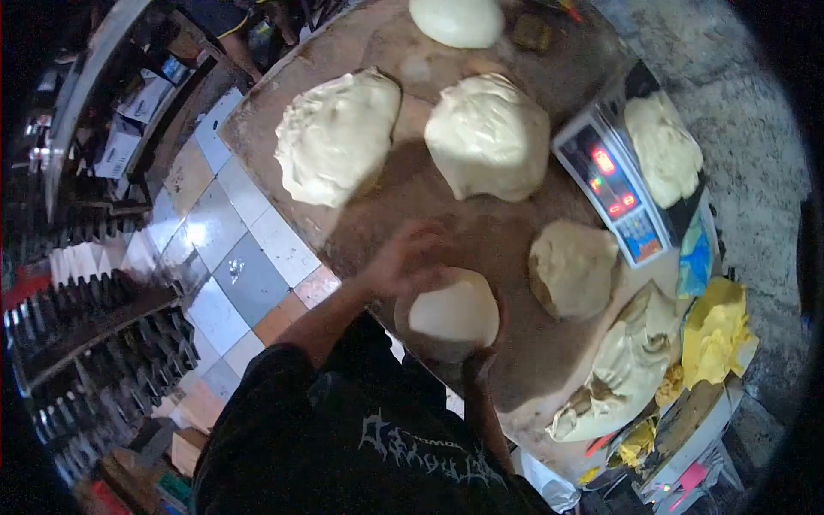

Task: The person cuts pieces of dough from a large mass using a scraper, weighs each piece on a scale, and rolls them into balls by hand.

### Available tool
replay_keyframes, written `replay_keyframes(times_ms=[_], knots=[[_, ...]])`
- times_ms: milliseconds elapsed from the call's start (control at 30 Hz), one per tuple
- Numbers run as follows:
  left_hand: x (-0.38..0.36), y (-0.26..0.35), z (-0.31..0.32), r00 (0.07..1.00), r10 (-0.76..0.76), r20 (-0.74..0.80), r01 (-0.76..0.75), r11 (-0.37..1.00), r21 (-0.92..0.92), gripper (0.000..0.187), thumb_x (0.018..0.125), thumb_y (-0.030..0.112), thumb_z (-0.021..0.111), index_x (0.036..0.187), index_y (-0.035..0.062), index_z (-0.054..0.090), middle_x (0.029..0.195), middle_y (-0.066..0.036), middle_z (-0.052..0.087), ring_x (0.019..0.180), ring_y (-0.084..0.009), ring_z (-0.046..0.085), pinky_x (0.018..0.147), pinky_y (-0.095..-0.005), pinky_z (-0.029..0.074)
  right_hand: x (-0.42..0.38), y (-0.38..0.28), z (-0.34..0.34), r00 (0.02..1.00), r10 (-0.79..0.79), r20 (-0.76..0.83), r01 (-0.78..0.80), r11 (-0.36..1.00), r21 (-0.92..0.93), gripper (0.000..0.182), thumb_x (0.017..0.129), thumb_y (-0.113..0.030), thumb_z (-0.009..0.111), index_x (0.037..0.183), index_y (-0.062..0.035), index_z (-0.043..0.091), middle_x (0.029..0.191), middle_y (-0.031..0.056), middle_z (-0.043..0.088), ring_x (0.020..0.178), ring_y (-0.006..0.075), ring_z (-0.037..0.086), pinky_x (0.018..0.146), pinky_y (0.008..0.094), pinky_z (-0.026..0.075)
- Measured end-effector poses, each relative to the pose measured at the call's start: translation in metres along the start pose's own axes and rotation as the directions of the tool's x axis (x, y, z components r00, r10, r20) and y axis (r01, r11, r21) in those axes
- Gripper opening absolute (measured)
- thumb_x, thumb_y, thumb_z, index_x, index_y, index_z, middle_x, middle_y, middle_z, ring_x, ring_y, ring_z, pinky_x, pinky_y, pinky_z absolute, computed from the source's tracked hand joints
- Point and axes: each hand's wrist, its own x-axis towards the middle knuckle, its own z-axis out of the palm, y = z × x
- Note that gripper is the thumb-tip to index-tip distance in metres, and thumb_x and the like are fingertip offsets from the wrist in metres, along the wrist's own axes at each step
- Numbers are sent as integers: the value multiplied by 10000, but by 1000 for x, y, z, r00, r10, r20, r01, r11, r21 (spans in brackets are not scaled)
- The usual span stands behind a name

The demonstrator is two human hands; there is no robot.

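A smooth, rounded ball of dough (453,311) lies on the brown work table just in front of my body. At its upper left edge is my left hand (415,257), slightly blurred, fingers apart and curved, holding nothing. My right hand (477,364) is at the dough's lower right edge; it is dark and its fingers are hard to make out. Beyond my left hand rest two wrinkled dough lumps, one on the left (336,137) and one on the right (487,137). A flatter dough piece (573,269) sits to the right of the ball.
A digital scale (614,184) with red figures carries a dough piece (665,150). Near the right edge are a long dough mass (622,369) and a yellow block (717,330) on its wrapper. Another dough ball (457,19) lies at the far end. A person's leg (240,51) shows beyond the table.
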Motion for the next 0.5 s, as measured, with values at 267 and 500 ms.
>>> replay_keyframes(times_ms=[267,500], knots=[[0,-25,-79,962,-229,-151,195,958,-213,400,823,248,544,1119,-18,507,1086,-145,543,1079,-272,474,942,-370,334,213,17,57,949,-222,223,296,869,-397,573,855,-461,427,1182,8,449,1179,193,479,1092,332,461,938,409,337],[-4,-18,-15,915,-231,-331,172,965,-196,434,858,306,471,1170,10,422,1072,-189,535,1009,-302,520,883,-367,383,184,4,29,909,126,397,39,924,-381,468,893,-419,379,1106,-30,528,898,136,589,808,234,574,781,327,435]])
